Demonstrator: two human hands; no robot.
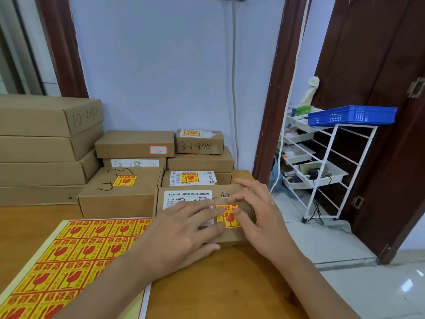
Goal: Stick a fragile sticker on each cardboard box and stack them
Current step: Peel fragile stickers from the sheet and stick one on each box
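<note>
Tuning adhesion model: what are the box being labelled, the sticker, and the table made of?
Box: matte brown cardboard, by its folded edges. Sticker: likely printed paper, yellow and red, finish unclear. Table: looks like wood or wood veneer, smooth with faint grain.

We've got bare table [230, 284] open near us, but the sticker sheet [69, 256] crowds the left and stacked boxes [128, 171] wall off the back.

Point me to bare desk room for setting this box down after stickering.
Free: the wooden desk strip in front of the box being stickered, between the sticker sheet and the desk's right edge, partly under the forearms. Also a bare patch left of the scribbled box. Crowded: the back, filled with stacked boxes.
</note>
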